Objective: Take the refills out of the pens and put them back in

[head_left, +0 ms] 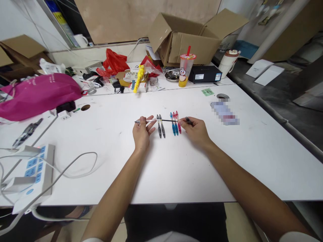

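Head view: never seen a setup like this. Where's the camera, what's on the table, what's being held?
There's no machine here, just a person's two bare hands. The single picture comes from a camera worn on their head, looking forward and down. The left hand holds a slender clear pen part; the right hand pinches a thin dark rod that reaches across toward it. On the white table, two dark pens and three coloured pens lie between the hands. Farther back stand a drink cup and an open cardboard box.
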The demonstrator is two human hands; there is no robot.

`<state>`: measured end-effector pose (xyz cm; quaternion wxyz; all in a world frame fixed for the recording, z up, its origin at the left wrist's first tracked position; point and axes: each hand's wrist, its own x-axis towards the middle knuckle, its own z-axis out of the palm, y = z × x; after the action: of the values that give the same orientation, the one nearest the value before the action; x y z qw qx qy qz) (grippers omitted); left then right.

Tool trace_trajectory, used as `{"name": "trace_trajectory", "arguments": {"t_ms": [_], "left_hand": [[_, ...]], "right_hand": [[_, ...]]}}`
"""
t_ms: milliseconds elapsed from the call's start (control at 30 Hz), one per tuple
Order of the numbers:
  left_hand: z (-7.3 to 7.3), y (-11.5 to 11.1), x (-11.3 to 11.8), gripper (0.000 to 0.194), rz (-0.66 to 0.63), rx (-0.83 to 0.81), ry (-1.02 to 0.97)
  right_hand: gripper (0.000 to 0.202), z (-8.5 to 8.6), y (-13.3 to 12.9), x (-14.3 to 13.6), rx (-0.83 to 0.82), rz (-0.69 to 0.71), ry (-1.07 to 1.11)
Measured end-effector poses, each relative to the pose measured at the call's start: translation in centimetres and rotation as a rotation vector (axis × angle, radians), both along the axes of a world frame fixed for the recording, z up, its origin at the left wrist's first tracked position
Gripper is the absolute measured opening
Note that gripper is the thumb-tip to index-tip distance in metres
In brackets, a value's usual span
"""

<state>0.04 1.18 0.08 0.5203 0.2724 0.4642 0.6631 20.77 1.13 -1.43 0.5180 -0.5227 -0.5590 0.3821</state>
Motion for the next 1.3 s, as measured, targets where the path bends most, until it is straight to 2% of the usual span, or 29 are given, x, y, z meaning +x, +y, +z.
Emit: {"name": "trace_trajectory", "arguments": {"t_ms": [933,1033,1200,1300], "left_hand": [[0.3,-0.2,0.3,0.032,-0.042,0.001,-0.053],[0.2,-0.4,0.6,0.034,-0.080,0.019,-0.031],[-0.4,-0.8,1.6,0.037,-0.224,0.001,0.005],[-0.5,-1.0,1.8,0.038,-0.237,-0.011,-0.010]], "right_hand": [[0.029,0.2,0.1,0.4,0.035,-0.023,-0.022],[0.030,0.2,-0.2,0.1,0.021,-0.002,-0.038],[0.033,-0.3,-0.6,-0.9,-0.016,0.069,-0.035],[0.035,-0.4,-0.8,-1.2,-0.012,0.091,-0.045]]}}
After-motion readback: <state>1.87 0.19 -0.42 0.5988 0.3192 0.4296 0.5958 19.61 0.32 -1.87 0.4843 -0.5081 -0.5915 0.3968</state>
